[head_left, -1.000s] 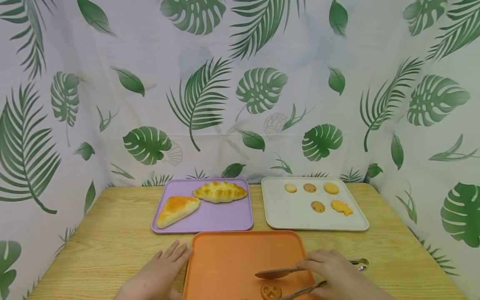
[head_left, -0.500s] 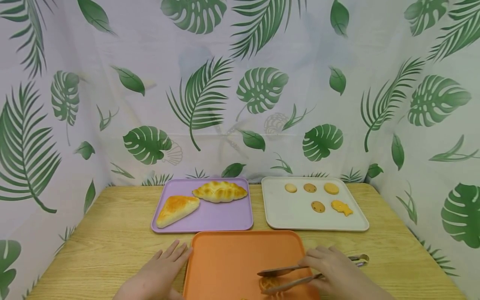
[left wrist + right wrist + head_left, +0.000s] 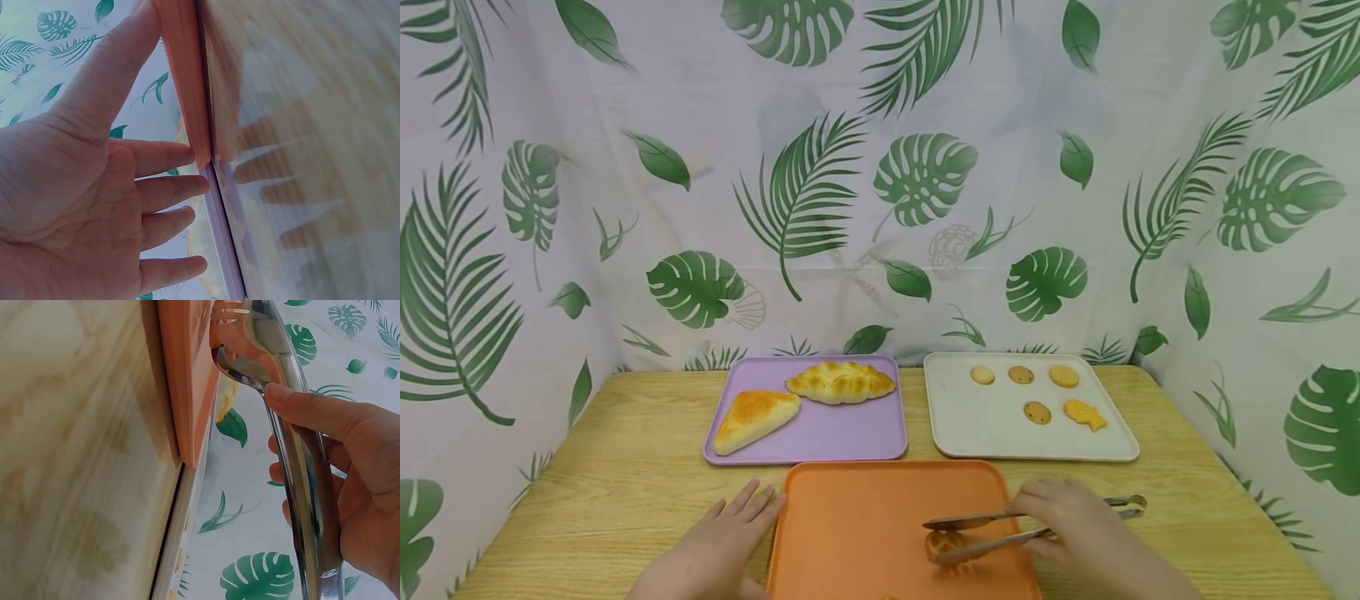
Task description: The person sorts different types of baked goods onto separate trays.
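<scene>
My right hand [image 3: 1071, 517] grips metal tongs [image 3: 1000, 543] over the right side of an orange tray [image 3: 842, 525]. Between the tong tips sits a brown pretzel-shaped cookie [image 3: 941, 545], partly covered by the nearer arm. In the right wrist view, the thumb [image 3: 312, 403] presses one arm of the tongs [image 3: 305, 512] and the fingers lie behind the other. My left hand [image 3: 715, 542] is spread at the tray's left edge. The left wrist view has its fingers straight, with thumb and index fingertip at the orange rim [image 3: 184, 81].
A purple tray [image 3: 850, 437] behind holds a triangular bread [image 3: 756, 421] and a braided bread [image 3: 841, 383]. Beside it, a cream tray [image 3: 977, 425] carries several round cookies and a fish-shaped one [image 3: 1084, 414]. Another cookie [image 3: 889, 597] barely shows at the bottom edge. Leaf-printed cloth surrounds the table.
The tongs have closed on the pretzel-shaped cookie, which has shifted upward in the view and tilted. My right hand has moved slightly right and away. My left hand has stayed still.
</scene>
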`<state>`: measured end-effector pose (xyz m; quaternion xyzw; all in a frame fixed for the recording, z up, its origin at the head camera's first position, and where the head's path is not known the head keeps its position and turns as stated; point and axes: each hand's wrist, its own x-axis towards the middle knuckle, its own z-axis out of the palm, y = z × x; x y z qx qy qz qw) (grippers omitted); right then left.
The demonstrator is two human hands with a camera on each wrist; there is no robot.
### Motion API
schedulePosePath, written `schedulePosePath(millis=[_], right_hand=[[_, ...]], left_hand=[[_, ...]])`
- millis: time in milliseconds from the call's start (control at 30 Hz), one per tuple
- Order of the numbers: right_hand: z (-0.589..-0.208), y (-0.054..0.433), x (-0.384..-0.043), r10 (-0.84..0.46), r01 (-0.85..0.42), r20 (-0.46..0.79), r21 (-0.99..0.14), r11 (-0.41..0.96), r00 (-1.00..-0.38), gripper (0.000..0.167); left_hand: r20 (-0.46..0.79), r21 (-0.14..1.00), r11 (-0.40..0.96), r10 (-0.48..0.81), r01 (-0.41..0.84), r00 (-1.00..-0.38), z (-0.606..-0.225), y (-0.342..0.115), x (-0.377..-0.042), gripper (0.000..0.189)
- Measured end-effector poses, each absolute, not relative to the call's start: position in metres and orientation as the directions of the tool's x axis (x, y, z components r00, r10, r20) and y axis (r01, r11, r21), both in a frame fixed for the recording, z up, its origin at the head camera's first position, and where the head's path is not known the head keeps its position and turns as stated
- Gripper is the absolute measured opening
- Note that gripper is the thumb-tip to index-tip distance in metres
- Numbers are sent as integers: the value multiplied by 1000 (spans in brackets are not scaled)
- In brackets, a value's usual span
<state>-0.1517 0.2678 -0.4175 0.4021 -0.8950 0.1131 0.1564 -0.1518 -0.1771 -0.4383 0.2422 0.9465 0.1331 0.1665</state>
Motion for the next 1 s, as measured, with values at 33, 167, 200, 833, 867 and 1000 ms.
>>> schedulePosePath(millis=[33,167,200,833,867,1000], right_hand=[[-416,269,-153,-682,-756,382,-75,650,-624,35],[-412,273,-158,-656,-738,414,-62,672,-631,37],[-410,275,-160,-648,-729,415,-56,682,-638,37],[-389,311,-211,-556,-630,539,58,774,-633,39],[-388,312,-214,-550,-625,535,52,779,-641,38],[-386,318,-226,-510,-582,481,-1,813,-713,35]], left_hand=[[-246,332,847,503,416,-828,-438,-177,-152,110],[-238,328,848,500,416,-832,-438,-177,-152,111],[-237,327,849,499,415,-834,-438,-176,-152,111],[-270,334,854,492,398,-828,-438,-177,-152,110],[-270,334,855,491,398,-828,-438,-177,-152,110],[-267,329,856,490,399,-830,-438,-177,-152,110]])
